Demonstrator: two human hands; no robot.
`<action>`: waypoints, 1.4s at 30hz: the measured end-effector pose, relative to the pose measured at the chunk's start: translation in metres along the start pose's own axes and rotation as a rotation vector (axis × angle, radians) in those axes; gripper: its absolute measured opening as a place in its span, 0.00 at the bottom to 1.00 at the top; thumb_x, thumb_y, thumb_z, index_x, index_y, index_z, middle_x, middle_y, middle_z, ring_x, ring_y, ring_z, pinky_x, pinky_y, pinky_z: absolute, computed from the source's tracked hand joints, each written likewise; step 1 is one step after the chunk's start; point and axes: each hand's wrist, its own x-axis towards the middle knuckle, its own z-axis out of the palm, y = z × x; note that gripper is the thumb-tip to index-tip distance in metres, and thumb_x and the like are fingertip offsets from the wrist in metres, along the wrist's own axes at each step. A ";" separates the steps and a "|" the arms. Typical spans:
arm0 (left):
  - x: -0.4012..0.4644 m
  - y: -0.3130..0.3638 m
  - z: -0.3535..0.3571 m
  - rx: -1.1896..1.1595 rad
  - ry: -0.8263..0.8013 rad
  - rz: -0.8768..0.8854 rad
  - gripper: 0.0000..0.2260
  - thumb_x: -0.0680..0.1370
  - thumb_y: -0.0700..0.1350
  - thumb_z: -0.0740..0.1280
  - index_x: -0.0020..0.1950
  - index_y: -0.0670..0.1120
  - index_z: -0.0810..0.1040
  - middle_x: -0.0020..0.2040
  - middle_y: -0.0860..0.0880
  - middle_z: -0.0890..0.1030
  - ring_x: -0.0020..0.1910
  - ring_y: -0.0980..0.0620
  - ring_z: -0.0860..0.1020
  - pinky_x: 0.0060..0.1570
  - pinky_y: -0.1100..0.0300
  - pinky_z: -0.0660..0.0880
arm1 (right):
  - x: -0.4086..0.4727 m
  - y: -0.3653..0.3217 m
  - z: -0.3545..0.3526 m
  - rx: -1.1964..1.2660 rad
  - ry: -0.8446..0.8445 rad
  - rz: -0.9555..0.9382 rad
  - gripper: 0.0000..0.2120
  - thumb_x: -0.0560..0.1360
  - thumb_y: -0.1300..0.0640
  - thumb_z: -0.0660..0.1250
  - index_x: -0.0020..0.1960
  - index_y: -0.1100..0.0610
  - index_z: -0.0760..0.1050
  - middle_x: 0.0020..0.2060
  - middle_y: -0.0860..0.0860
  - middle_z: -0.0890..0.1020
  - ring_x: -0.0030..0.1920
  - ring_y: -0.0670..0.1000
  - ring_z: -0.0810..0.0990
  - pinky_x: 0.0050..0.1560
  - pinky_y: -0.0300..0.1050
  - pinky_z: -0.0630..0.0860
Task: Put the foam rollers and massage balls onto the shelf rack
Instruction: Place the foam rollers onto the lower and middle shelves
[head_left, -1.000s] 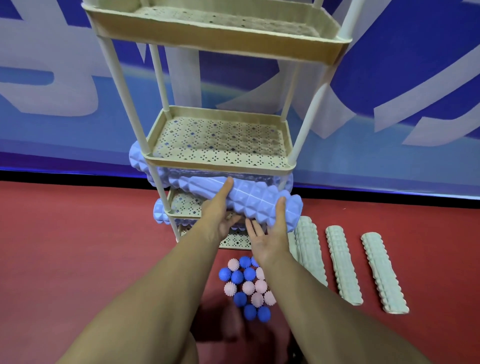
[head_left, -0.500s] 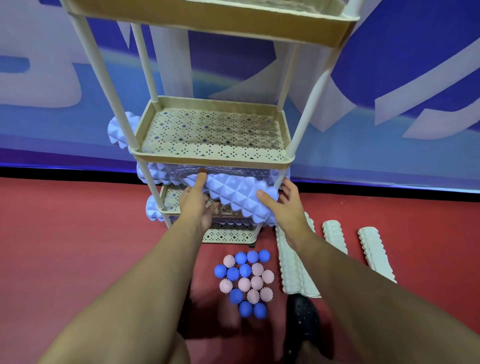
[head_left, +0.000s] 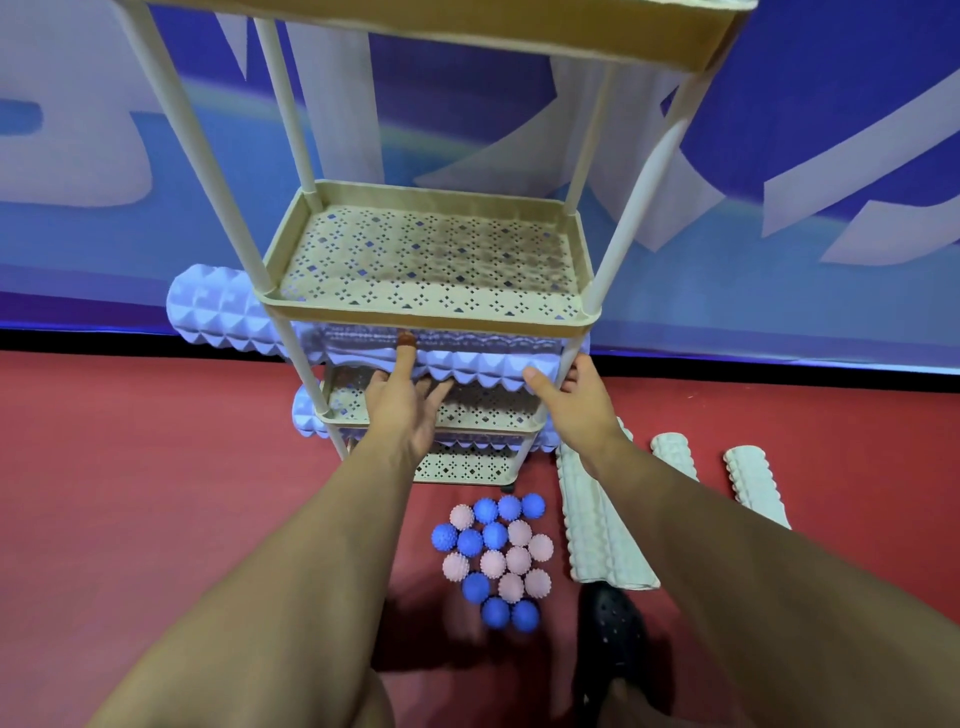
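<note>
Closest to the person, a dark clog (head_left: 613, 629) stands on the red floor (head_left: 130, 493), and just ahead lies a tight cluster of spiky massage balls (head_left: 493, 558), blue and pink, none yet lifted. To the right, pale green foam rollers (head_left: 597, 525) lie side by side on the floor. Beyond them, both arms reach into the beige shelf rack (head_left: 431, 317). A second ago the lavender foam roller (head_left: 467, 364) was held out in front of the rack; now it sits pushed in on the tier under the perforated middle shelf, beside another lavender roller whose end pokes out at the left. The left hand (head_left: 402, 400) has its fingers spread and loose against the roller's front, and the right hand (head_left: 576, 400) cups its right end, thumb on top, more steadying than gripping. This roller looks placed; the green rollers and balls remain.
</note>
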 end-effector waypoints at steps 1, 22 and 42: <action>0.001 0.001 -0.002 0.011 -0.015 -0.002 0.18 0.83 0.45 0.65 0.70 0.42 0.66 0.55 0.46 0.77 0.52 0.45 0.81 0.52 0.48 0.80 | -0.001 -0.002 0.000 -0.015 -0.006 0.002 0.16 0.78 0.50 0.73 0.62 0.52 0.73 0.52 0.47 0.82 0.58 0.51 0.82 0.64 0.54 0.77; -0.031 -0.025 0.043 0.149 -0.085 -0.019 0.41 0.83 0.39 0.64 0.80 0.51 0.33 0.74 0.35 0.65 0.51 0.46 0.80 0.67 0.42 0.74 | -0.001 0.002 -0.019 0.048 0.130 0.077 0.39 0.72 0.65 0.77 0.73 0.56 0.58 0.57 0.54 0.80 0.54 0.50 0.84 0.58 0.53 0.82; -0.031 -0.029 0.044 0.362 -0.066 -0.055 0.42 0.80 0.52 0.68 0.81 0.40 0.44 0.59 0.49 0.76 0.46 0.55 0.81 0.69 0.41 0.71 | 0.009 0.013 -0.016 -0.192 0.224 0.055 0.52 0.74 0.51 0.76 0.83 0.53 0.42 0.79 0.56 0.56 0.71 0.56 0.71 0.69 0.52 0.71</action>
